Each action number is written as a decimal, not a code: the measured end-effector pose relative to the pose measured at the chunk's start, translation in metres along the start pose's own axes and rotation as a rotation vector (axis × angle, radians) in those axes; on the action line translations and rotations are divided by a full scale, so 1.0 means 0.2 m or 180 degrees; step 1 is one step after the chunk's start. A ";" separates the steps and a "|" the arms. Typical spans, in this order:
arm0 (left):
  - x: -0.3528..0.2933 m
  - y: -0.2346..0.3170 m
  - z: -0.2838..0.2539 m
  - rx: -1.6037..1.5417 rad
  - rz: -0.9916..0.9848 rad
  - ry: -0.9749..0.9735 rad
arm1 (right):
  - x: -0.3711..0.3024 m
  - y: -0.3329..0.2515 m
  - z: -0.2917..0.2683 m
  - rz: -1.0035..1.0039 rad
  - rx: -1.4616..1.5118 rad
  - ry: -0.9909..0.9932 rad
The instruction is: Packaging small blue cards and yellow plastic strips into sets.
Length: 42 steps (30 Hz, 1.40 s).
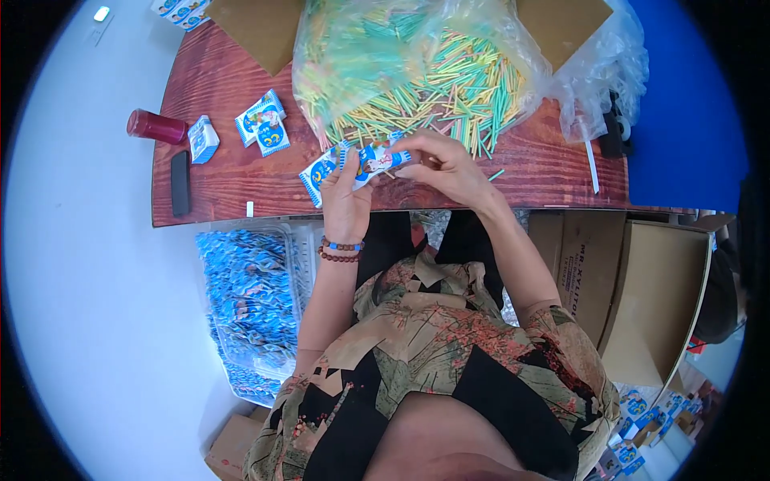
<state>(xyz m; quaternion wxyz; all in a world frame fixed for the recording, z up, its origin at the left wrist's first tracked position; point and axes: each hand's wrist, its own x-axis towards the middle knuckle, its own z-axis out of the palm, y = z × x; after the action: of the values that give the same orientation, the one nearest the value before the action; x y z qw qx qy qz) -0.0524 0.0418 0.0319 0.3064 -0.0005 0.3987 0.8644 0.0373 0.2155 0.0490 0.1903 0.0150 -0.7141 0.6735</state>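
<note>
My left hand (346,196) is closed on blue-and-white candy packets at the table's front edge. One packet (319,175) sticks out to the left of the thumb; another packet (375,160), printed with a small figure, stretches to the right. At that packet's right end is my right hand (451,170), its thumb and curled index finger closed about the end. Whether a stick is also between those fingers I cannot tell. Just beyond the hands lies a large heap of thin yellow, green and pink sticks (473,84), partly under a clear plastic bag (353,72).
On the wooden table (208,80) at left are two packets (263,120), a small box (203,140), a red cylinder (156,127) and a black phone-like slab (180,183). Below stands a clear bin (293,321) of blue packets. Cardboard boxes (642,297) stand at right.
</note>
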 end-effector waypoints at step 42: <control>-0.08 -0.20 0.01 0.0075 -0.0082 0.0277 | 0.11 0.10 -0.52 -0.0765 -0.4113 -0.2099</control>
<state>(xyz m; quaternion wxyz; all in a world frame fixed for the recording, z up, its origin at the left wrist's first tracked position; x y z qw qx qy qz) -0.0184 0.0547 0.0096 0.2999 -0.0397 0.4218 0.8547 0.0375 0.3225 0.0375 0.0090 0.1799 -0.9822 0.0532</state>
